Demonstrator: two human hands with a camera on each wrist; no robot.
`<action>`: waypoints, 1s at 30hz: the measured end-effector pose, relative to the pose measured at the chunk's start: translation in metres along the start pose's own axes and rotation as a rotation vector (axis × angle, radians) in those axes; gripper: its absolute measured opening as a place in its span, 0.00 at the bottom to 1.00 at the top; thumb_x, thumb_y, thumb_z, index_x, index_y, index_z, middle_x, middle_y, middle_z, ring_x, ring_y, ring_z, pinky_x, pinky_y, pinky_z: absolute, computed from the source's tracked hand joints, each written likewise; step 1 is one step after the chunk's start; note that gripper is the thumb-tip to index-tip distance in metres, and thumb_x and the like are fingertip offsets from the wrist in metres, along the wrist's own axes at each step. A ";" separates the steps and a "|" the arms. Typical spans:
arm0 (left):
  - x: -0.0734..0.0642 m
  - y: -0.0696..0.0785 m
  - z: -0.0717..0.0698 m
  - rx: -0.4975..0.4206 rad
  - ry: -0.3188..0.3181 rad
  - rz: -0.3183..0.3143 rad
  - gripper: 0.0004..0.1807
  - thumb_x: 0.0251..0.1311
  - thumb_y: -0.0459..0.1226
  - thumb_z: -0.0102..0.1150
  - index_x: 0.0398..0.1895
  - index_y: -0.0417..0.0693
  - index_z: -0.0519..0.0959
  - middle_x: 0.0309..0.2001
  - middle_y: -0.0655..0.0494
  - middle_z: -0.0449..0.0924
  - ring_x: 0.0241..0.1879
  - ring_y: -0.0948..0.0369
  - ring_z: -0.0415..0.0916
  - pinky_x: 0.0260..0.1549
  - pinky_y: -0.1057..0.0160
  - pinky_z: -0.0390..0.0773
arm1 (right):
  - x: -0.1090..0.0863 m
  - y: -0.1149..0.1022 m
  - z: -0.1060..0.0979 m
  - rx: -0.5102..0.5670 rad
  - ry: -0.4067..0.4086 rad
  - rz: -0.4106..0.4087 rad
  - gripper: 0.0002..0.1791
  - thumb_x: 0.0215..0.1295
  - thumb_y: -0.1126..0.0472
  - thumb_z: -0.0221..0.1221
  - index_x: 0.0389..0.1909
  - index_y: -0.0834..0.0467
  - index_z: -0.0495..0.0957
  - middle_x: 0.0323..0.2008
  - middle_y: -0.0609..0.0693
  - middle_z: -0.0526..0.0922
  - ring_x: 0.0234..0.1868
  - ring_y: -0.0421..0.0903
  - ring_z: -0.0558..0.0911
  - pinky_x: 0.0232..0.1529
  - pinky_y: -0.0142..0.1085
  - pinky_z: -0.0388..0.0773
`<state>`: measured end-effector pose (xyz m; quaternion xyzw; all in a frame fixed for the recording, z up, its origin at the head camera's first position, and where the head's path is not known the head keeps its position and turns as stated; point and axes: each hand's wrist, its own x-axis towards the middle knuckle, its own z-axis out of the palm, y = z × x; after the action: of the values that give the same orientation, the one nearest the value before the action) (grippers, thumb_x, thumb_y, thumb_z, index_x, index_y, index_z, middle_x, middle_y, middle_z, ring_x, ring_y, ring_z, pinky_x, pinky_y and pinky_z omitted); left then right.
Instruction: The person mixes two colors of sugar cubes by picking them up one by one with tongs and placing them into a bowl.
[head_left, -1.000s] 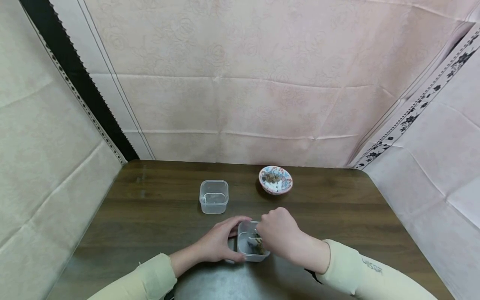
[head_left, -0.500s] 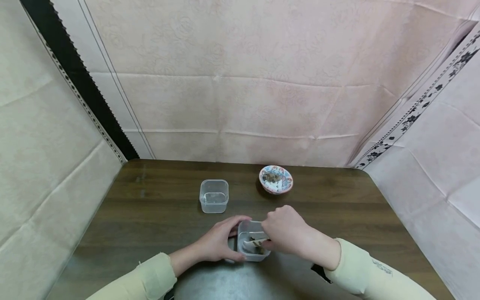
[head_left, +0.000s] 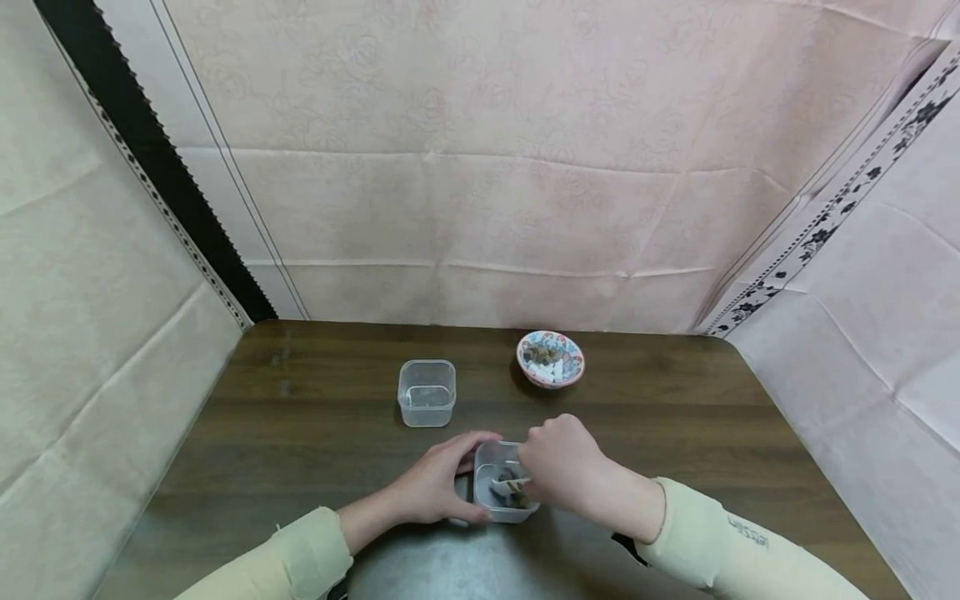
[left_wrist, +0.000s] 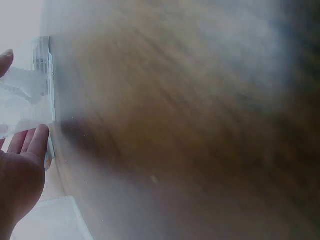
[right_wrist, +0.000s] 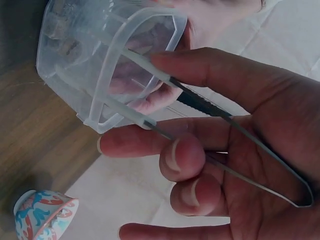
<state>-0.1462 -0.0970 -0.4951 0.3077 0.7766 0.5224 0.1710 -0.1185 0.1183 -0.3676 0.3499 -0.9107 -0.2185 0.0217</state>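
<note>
My left hand (head_left: 438, 483) holds a small clear plastic container (head_left: 491, 457) from its left side, thumb at the near side and fingers at the far side. In my right hand (head_left: 564, 467) is a pair of metal tweezers (right_wrist: 260, 143) with white tips. In the right wrist view, the thumb presses one arm and fingers curl against the other, with the arms spread. Both white tips reach inside the container, near small dark brownish pieces (head_left: 516, 500) at its bottom. The left wrist view catches only part of the left hand and the container wall.
A second clear plastic container (head_left: 427, 417) stands behind and to the left on the wooden table (head_left: 315, 417). Farther back on the right is a small patterned bowl (head_left: 579, 367) with brownish and white bits in it. Pale cloth (head_left: 465, 208) hangs behind the table.
My right hand shifted a little right with the tweezers, then came partly back left and slightly down. My left hand and the container stayed in place.
</note>
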 end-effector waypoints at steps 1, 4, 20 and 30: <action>0.000 0.000 0.000 0.000 0.000 0.001 0.52 0.49 0.35 0.86 0.78 0.49 0.67 0.71 0.56 0.73 0.69 0.55 0.72 0.69 0.67 0.74 | 0.001 -0.001 0.000 -0.003 -0.006 -0.001 0.25 0.59 0.38 0.74 0.15 0.50 0.80 0.13 0.43 0.74 0.13 0.40 0.67 0.14 0.33 0.68; 0.000 -0.001 0.000 0.004 0.000 0.001 0.52 0.49 0.35 0.86 0.78 0.50 0.67 0.71 0.55 0.73 0.69 0.55 0.73 0.69 0.67 0.74 | 0.003 -0.001 0.001 0.002 -0.024 0.001 0.25 0.60 0.37 0.74 0.16 0.50 0.81 0.13 0.43 0.73 0.13 0.40 0.66 0.14 0.33 0.65; 0.000 -0.002 0.001 0.002 0.008 0.029 0.52 0.48 0.34 0.86 0.78 0.49 0.68 0.72 0.59 0.72 0.71 0.59 0.71 0.69 0.68 0.74 | -0.010 0.024 -0.003 0.137 0.073 -0.090 0.25 0.59 0.43 0.76 0.13 0.48 0.74 0.13 0.40 0.70 0.15 0.40 0.67 0.15 0.36 0.67; -0.001 -0.001 0.001 -0.010 0.025 0.037 0.51 0.46 0.34 0.87 0.75 0.55 0.70 0.69 0.56 0.74 0.70 0.54 0.72 0.69 0.65 0.75 | -0.030 0.056 -0.013 0.252 0.235 -0.083 0.21 0.59 0.47 0.75 0.18 0.45 0.72 0.15 0.35 0.68 0.17 0.39 0.69 0.17 0.40 0.69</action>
<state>-0.1449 -0.0970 -0.4969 0.3146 0.7701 0.5334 0.1532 -0.1290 0.1699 -0.3293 0.4101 -0.9069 -0.0609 0.0749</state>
